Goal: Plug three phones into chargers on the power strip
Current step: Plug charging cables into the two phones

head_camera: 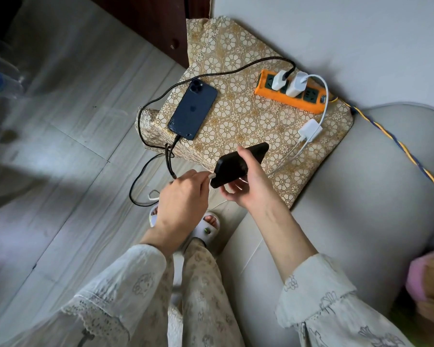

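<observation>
- Two white chargers sit in the orange power strip, far right on the patterned table.
- Blue phone lies face down at left, black cable plugged in.
- Right hand: grip wrapped around the black phone, at the table's near edge.
- Left hand: grip pinching the white plug at that phone's port.
- A loose white charger lies right of it.

Blue phone lies cabled; black phone held tilted.

Small stand draped in gold floral cloth, set on pale floor. On cloth: blue phone face down, orange power strip holding 2 white chargers, 1 loose white adapter.
</observation>
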